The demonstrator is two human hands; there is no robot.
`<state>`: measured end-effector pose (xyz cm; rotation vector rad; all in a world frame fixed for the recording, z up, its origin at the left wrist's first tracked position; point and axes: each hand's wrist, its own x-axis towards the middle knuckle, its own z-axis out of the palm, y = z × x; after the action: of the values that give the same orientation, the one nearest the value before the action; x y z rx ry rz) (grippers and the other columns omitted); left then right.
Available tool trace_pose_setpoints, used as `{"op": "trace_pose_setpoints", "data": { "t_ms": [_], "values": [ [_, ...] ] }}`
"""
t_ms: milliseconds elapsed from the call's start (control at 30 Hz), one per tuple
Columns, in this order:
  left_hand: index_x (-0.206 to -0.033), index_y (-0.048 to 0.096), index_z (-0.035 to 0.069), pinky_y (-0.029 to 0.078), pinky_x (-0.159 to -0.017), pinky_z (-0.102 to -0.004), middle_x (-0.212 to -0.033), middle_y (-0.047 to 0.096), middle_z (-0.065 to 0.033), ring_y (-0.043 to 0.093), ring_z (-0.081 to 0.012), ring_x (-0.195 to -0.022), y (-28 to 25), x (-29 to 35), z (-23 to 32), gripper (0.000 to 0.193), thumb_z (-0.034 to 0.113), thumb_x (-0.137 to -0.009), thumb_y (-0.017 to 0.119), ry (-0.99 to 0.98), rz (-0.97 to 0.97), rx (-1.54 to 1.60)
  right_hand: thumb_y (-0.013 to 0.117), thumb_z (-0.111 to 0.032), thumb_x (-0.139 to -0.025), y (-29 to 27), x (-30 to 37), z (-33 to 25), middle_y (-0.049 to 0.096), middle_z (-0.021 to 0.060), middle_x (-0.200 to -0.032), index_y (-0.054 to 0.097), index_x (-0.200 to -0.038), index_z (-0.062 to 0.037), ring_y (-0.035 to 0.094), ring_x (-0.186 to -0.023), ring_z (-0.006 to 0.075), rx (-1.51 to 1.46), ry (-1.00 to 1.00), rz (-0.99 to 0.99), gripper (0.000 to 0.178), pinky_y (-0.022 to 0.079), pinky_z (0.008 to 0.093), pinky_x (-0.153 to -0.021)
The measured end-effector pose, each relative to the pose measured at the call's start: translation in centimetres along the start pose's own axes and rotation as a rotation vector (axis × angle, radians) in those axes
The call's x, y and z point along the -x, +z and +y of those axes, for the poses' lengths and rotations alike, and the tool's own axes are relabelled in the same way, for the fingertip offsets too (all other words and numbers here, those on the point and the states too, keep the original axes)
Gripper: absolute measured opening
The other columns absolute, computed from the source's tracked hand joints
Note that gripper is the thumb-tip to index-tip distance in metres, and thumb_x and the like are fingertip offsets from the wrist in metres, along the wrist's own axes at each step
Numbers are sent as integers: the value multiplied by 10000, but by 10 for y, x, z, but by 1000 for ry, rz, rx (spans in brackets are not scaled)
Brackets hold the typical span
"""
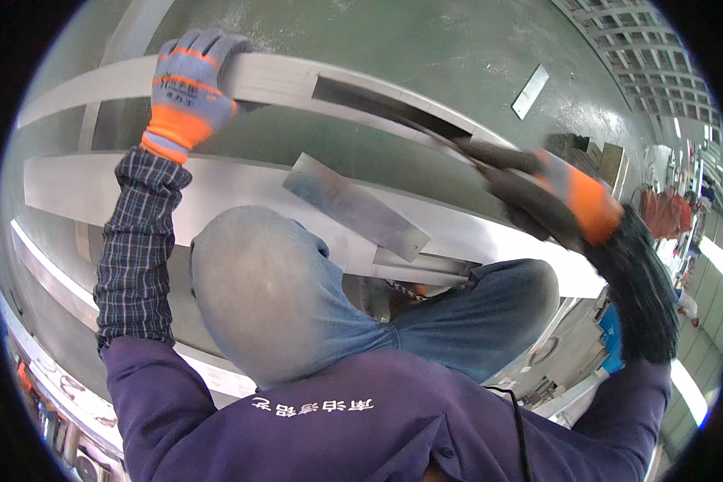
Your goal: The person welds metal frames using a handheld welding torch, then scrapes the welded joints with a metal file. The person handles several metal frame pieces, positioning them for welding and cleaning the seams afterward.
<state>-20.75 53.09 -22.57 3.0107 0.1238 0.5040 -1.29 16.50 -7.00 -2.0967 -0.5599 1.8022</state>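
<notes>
Below, metal strips [96, 189] cross a green floor [458, 56].

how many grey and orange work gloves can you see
2: one grey and orange work glove on the left hand gripping the pale metal strip at upper left; one on the right hand, blurred, at right.
</notes>
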Motion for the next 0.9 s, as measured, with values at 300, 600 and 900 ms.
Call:
{"op": "trace_pose_setpoints", "data": {
  "t_ms": [300,600,900],
  "values": [
    [-1134,691,154,467,-960,-467,-1121,687,-78,626,-328,-1088,-6,8,-3,637,300,-561,926,-30,-11,6,506,-370,-1063,-25,70,14,596,13,-628,372,-1572,19,568,-441,75,-120,44,-112,654,487,233,-408],
    [-1123,696,170,455,-977,-461,-1123,683,-54,627,-315,-1084,-3,14,-2,621,296,-549,896,-33,-30,17,520,-358,-1062,9,-31,-2,572,-4,-668,402,-1588,-79,490,-450,61,-132,-188,-154,606,400,217,-393],
    [-1108,704,183,465,-962,-463,-1080,685,-52,627,-307,-1065,0,7,-2,582,307,-570,887,-27,1,6,527,-392,-1072,8,-38,-14,518,-32,-628,386,-1591,-69,515,-461,58,-136,-173,-177,627,441,231,-407]
  ]
}}
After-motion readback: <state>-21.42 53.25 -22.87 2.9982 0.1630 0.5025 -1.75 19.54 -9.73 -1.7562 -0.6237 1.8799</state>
